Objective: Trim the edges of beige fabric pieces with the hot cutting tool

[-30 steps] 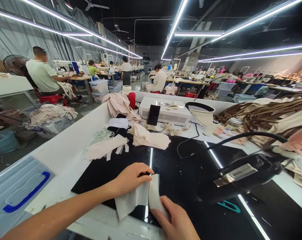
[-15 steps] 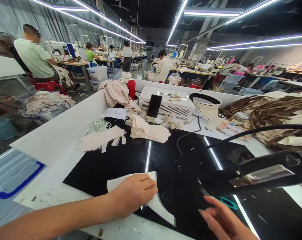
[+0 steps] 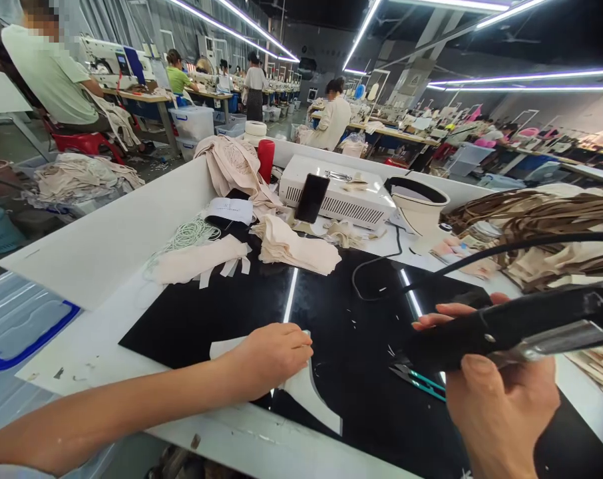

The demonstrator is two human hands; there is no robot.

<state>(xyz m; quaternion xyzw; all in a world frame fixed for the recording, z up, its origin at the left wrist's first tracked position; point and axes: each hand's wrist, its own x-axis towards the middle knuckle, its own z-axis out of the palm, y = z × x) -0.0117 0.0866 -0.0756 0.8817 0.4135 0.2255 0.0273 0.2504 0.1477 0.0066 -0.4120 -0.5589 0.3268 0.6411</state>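
Where L hand is: on white fabric pc, fingers bent & together over it; can't tell if pinching or just pressing.
Fabric pc: flat on blk mat nr its front edge, curved tail showing R of L hand.
R hand: fingers clamped round blk handheld tool, thumb on near side; tool tilted, tip low over mat, can't tell if touching.
Cable: blk, arcs above tool.
Snips: teal handles, lying on mat just beside tool tip, L of R hand.
Mat: on white surface, few white scraps on it.
Cloth stack: cream, far edge of mat.
Phone: leaning on white vented box, behind stack.
Green cord: loose coil, far L.
Brown straps: heaped far R.
Co-worker: seated far L, pale green top.
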